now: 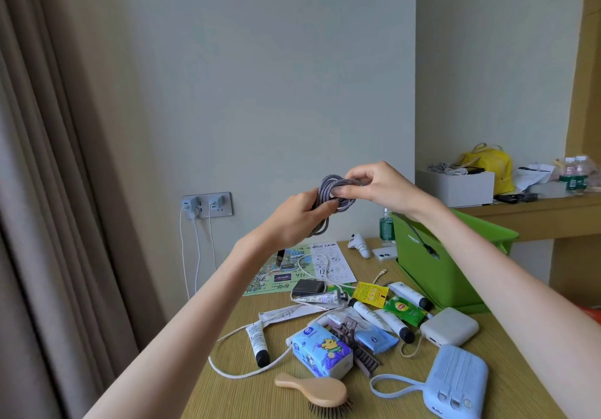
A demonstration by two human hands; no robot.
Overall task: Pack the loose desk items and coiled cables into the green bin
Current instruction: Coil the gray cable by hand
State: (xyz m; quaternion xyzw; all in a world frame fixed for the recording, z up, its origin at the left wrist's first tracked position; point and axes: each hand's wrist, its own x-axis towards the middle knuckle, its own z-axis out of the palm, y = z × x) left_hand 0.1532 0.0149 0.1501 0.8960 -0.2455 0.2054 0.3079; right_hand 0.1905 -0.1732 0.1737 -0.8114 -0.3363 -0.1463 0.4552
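Both hands hold a grey braided cable (335, 195) raised above the desk. My left hand (300, 215) grips the lower part of the coil, and my right hand (379, 187) pinches its top loops. A loose end with a dark plug (280, 257) hangs below the left hand. The green bin (422, 262) stands at the right under my right forearm, with a dark cable end (428, 249) draped on its front wall. Loose items lie on the desk: tubes (258, 343), a tissue pack (322, 353), a white power bank (450, 326), a blue power bank (455, 383), a hairbrush (317, 391) and a white cable (247, 373).
Colourful leaflets (292, 269) lie at the back of the wooden desk (227, 396). A green bottle (386, 228) stands behind the bin, a white controller (359, 244) and a phone beside it. Chargers sit in the wall socket (208, 205). Curtain at left; a shelf with a white box (458, 186) at right.
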